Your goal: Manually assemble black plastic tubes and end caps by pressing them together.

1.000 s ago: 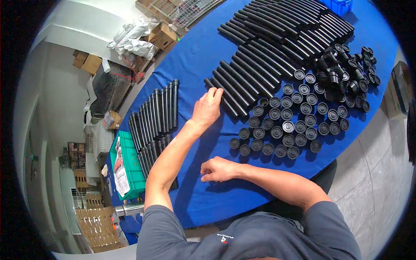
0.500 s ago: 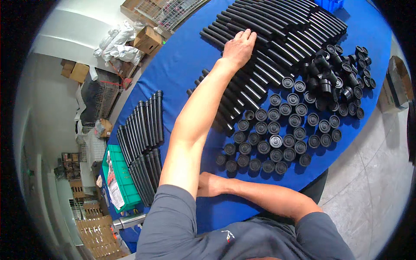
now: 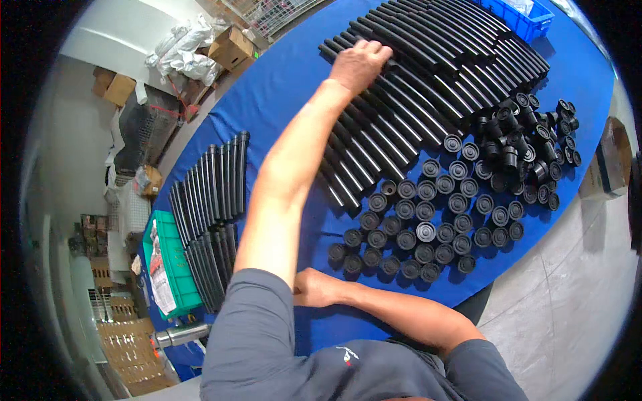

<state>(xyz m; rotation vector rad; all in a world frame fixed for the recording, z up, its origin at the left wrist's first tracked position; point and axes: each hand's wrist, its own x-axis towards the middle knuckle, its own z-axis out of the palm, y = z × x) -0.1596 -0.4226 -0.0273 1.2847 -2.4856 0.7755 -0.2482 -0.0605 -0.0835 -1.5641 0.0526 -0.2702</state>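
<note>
My left hand (image 3: 361, 65) reaches out over a wide layered bed of black tubes (image 3: 428, 80) at the top of the blue-covered table. Its fingers are curled down over a tube near the bed's left edge; the thumb side is hidden. Closed and low, my right hand (image 3: 317, 288) is by the near part of the table, beside my left forearm. That arm covers its fingertips, so what they hold is not visible. Between the bed and my body stand many round black caps (image 3: 424, 211) with ringed tops, one of them greyer. Further caps lie in a loose heap (image 3: 511, 144).
Left of my arm lies another group of black tubes with collared ends (image 3: 224, 177). Beside them sit a green tray (image 3: 179, 267) and a silver metal cylinder (image 3: 180, 335). A blue crate (image 3: 528, 25) is at the far right edge, with a cardboard box (image 3: 612, 157) beyond the table.
The view has shifted a little. My left hand has moved slightly left along the tube bed, its fingers more curled. My right hand stays low beside my left arm.
</note>
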